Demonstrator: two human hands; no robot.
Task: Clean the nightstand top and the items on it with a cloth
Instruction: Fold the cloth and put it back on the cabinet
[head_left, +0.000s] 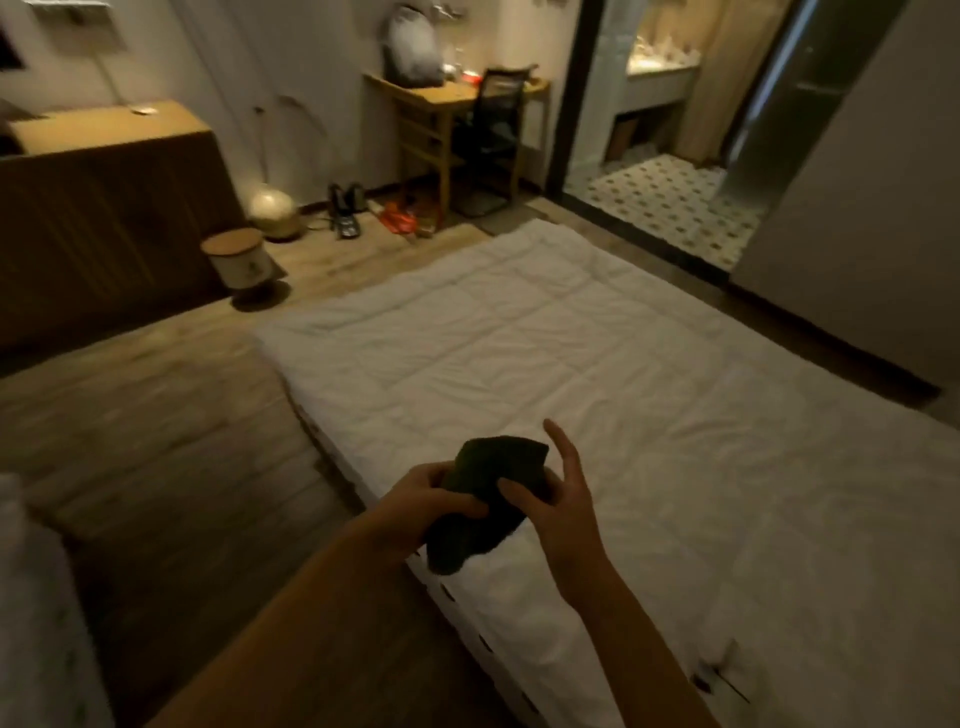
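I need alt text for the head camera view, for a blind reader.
Two hands, left hand and right hand, hold a dark cloth above the edge of a white bed in a dim bedroom; no nightstand is visible.

Dark green cloth (483, 499); white quilted bedcover (597, 353); brown wood-plank floor (156, 441); pale bathroom tiles (670, 202) dotted with dark spots; black chair (493, 135).
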